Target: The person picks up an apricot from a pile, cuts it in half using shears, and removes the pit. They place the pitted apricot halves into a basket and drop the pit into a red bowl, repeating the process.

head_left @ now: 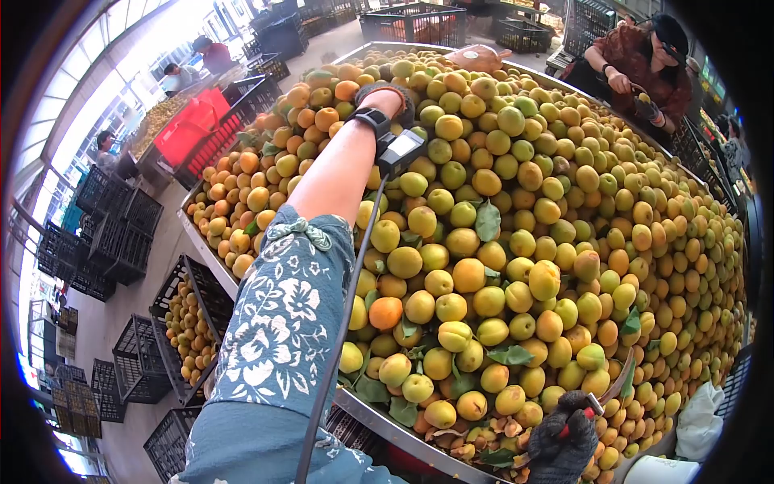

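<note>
My left arm, in a blue floral sleeve, stretches across a big heap of apricots [484, 298]. At its far end my left hand [390, 90], in a dark glove, is down among the fruit; its fingers are hidden. A black strap with a small boxy device [401, 150] sits at that wrist, and a black cable runs back from it. At the near edge, my right hand [562, 444], in a dark grey glove, is closed around the red handle of a knife [619, 381]. The thin curved blade points up and away over the apricots. Green leaves [488, 220] lie among the fruit.
The heap lies in a metal-edged bin [419, 431], with peelings by its near rim. A crate of apricots [187, 335] and black crates [141, 355] stand at left. A white bucket [661, 470] is at lower right. A co-worker [637, 68] handles fruit at upper right.
</note>
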Tool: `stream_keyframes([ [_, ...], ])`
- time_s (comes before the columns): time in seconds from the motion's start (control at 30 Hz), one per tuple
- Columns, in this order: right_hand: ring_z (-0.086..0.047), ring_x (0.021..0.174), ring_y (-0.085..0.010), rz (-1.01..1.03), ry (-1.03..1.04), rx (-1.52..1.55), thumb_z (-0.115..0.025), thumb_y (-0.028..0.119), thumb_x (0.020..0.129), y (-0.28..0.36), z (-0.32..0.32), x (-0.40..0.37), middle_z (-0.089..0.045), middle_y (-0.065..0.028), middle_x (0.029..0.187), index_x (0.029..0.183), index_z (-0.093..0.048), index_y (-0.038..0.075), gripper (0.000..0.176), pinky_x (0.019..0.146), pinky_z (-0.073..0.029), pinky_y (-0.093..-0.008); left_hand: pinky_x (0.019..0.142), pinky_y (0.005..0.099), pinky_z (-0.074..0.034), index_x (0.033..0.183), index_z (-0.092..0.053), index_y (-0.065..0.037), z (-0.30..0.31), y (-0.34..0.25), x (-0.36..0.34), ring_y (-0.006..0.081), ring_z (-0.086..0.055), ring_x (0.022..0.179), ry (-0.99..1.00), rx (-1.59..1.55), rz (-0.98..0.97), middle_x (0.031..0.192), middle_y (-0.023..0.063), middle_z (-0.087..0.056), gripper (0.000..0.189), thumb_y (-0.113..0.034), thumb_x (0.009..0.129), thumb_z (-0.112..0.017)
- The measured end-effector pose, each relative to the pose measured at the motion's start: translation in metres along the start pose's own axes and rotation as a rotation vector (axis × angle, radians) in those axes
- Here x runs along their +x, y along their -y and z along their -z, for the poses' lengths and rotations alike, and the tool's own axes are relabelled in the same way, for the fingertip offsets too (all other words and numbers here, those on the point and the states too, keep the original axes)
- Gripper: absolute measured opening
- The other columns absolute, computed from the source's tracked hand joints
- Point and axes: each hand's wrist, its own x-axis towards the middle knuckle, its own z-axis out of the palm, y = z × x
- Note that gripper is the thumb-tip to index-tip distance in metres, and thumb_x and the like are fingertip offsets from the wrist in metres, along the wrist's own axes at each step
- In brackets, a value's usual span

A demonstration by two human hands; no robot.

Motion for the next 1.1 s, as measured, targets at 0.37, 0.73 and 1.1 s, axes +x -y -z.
stream_keyframes([
  [0.37,-0.045,0.055,-0.0091,0.032,0.107,-0.072,-0.057,0.026,0.093,-0.004,0.01,0.007,-0.052,0.0005,0.067,0.107,-0.059,0.007,0.024,0.045,-0.034,-0.0208,0.093,0.0452,-0.048,0.116,-0.067,-0.011,0.006,0.002,-0.018,0.0307,-0.06,0.113,0.017,-0.168,0.053,0.124,0.0114,-0.061,0.06,-0.038,0.064,-0.078],
  [0.73,-0.043,0.04,-0.0093,0.162,0.22,-0.027,-0.058,0.024,0.09,-0.016,0.013,0.021,-0.055,-0.0019,0.069,0.108,-0.056,0.005,0.027,0.034,-0.037,-0.0231,0.082,0.0401,-0.05,0.097,-0.067,-0.012,0.001,-0.001,-0.073,0.0312,-0.065,0.094,-0.653,-0.752,0.302,0.099,0.0161,-0.068,0.046,-0.045,0.066,-0.073],
  [1.1,-0.039,0.038,-0.0079,0.168,0.442,0.089,-0.061,0.026,0.09,-0.007,0.019,0.03,-0.053,0.0019,0.063,0.102,-0.058,0.009,0.021,0.033,-0.032,-0.0222,0.07,0.0389,-0.058,0.104,-0.059,0.001,0.055,-0.126,-0.254,0.0283,-0.068,0.08,0.577,-2.324,-0.523,0.093,0.0167,-0.067,0.035,-0.028,0.085,-0.063],
])
